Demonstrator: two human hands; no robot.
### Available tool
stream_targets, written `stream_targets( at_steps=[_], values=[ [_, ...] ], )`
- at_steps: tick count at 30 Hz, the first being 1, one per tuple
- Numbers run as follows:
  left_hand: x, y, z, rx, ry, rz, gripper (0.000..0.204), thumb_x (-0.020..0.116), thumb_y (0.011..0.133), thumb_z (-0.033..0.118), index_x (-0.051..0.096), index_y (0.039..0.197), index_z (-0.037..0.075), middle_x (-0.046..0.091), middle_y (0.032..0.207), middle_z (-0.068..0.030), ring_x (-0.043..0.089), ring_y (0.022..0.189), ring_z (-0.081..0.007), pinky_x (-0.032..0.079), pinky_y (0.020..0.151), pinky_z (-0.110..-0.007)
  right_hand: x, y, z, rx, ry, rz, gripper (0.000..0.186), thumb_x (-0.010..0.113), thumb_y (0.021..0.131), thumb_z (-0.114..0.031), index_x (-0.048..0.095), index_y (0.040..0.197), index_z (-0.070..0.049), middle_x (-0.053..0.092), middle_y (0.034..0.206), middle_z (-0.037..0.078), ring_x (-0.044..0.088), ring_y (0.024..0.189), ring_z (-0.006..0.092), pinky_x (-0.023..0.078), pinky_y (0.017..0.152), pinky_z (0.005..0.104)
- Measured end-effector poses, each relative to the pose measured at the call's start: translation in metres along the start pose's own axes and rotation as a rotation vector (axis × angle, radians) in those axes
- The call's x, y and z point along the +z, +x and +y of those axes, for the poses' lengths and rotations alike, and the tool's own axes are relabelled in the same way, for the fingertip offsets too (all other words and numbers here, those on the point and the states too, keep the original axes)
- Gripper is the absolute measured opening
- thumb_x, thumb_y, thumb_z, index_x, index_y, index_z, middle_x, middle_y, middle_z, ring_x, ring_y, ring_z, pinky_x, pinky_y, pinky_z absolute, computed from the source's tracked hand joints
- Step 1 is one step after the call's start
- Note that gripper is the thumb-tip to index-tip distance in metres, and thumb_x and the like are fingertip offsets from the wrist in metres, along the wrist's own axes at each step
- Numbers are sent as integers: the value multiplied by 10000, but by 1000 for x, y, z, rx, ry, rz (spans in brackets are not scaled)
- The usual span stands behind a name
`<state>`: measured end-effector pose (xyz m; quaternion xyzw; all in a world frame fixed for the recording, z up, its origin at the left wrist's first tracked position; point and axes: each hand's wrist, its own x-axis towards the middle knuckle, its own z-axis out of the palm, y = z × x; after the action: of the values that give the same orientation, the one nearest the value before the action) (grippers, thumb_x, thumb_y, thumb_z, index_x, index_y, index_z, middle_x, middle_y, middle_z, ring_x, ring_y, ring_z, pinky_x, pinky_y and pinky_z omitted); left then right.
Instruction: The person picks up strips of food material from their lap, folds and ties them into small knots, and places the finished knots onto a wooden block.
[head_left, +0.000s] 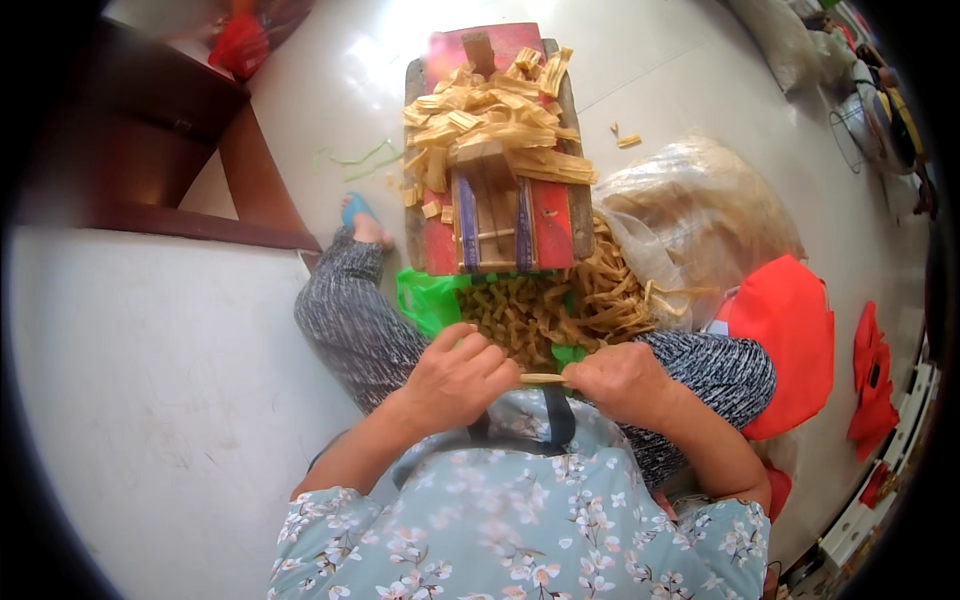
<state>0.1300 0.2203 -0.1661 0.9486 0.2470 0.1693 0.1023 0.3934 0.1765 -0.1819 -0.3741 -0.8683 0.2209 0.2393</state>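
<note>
My left hand [461, 375] and my right hand [610, 383] grip a pale dried strip [543, 379] between them, low above my lap, fingers closed. Beyond them stands a worn red board [438, 241] with short wooden uprights [479, 50], heaped with pale folded strips and short pieces [500, 119]. Its near part has a wooden bar between two purple-covered rails [468, 235]. Below the board, a green bag [430, 301] holds many small brown pieces [516, 312], with longer brown strips [617, 283] spilling to the right.
A large clear sack [716, 205] lies right of the board, beside a red bag [784, 347] and red items [871, 376]. Dark wooden furniture [160, 130] and a white panel [170, 370] are at left. Bags and wire items line the right wall. My legs spread either side.
</note>
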Motion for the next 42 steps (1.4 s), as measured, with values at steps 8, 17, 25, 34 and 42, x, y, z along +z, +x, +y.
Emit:
stream_targets(
  at_steps=[8, 17, 25, 34, 42],
  values=[
    [-27, 42, -65, -359, -76, 239, 115, 675, 882, 95, 671, 986, 48, 650, 829, -112, 613, 757, -291, 489, 689, -406, -27, 87, 61, 48, -341, 345, 215, 628, 793, -27, 632, 1005, -63, 576, 722, 97, 611, 616, 273, 493, 542, 394],
    [-4, 32, -109, -589, -59, 382, 133, 664, 893, 72, 694, 1011, 21, 685, 891, -131, 636, 797, -289, 505, 722, -363, -18, 86, 107, 203, -290, 165, 200, 618, 811, -19, 642, 1004, -67, 668, 856, 137, 667, 737, 322, 522, 600, 403],
    [-16, -2, -53, -476, -36, 438, 193, 644, 906, 72, 696, 1071, -13, 690, 937, -138, 643, 847, -262, 501, 764, -328, -19, 42, 69, -12, -416, 331, 299, 635, 804, -100, 665, 1102, -95, 515, 691, 36, 574, 608, 212, 459, 520, 359],
    [-8, 12, -11, -954, -1744, -70, 251, 565, 1014, 247, 625, 919, 23, 543, 639, -3, 499, 518, -107, 402, 481, -236, -11, 60, 40, -314, -428, 355, 362, 653, 772, -117, 652, 1130, -63, 570, 814, 10, 576, 687, 162, 472, 588, 320],
    [-39, 30, 1, -336, -1877, 347, 220, 699, 903, 180, 620, 831, -12, 591, 840, -134, 570, 764, -240, 454, 647, -383, 9, 31, 28, 100, 241, 209, 297, 642, 852, -21, 648, 1147, -60, 674, 873, 123, 678, 788, 282, 548, 703, 372]
  ],
)
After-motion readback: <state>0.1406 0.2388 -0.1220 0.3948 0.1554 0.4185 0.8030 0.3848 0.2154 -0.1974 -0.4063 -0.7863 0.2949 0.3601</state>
